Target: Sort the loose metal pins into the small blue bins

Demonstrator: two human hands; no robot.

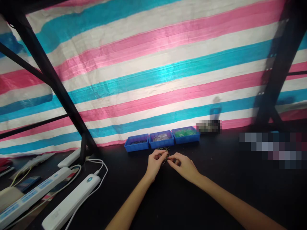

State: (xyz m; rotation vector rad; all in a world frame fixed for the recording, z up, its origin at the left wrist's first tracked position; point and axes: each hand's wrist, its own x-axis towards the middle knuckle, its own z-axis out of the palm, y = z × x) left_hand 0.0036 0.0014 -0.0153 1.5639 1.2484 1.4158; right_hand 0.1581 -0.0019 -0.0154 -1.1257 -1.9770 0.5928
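Note:
My left hand [153, 164] and my right hand [184, 166] meet over the black table, both closed in a pinch with fingertips almost touching. Whatever sits between the fingertips is too small to make out. Thin, yellowish, stick-like pieces [165, 149] lie in a loose heap just beyond and partly under my fingers. Behind them stands a row of blue bins: the left bin [137, 147] holds dark small pieces, the middle bin [162, 143] clear or whitish pieces, and the right bin [187, 139] bright green pieces.
At the left lie a white power bank [72, 201] with a white cable [105, 174] and a white power strip [35, 195]. Black frame posts [55, 92] rise at both sides. A striped sheet [153, 73] hangs behind the black table [216, 198]. Blurred patches cover items at right.

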